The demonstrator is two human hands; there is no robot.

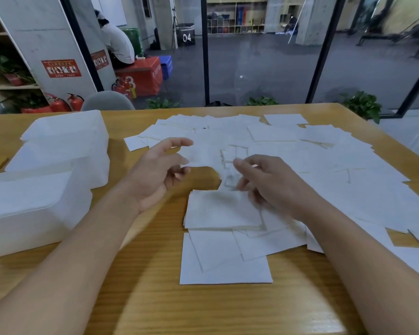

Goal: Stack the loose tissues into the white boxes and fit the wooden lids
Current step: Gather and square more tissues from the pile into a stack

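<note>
Hovering over the small tissue stack point(224, 209), left hand point(155, 176) loosely open, right hand point(271, 187) blurred, grip unclear. Loose tissues point(288, 151) spread beyond that stack, 3 white boxes point(32, 209) left. Probably light, limp; best pinched at edges.

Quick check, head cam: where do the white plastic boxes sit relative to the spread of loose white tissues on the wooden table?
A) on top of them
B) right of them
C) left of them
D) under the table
C: the white plastic boxes stand at the left side of the wooden table, while the loose white tissues spread across its middle and right.
</note>
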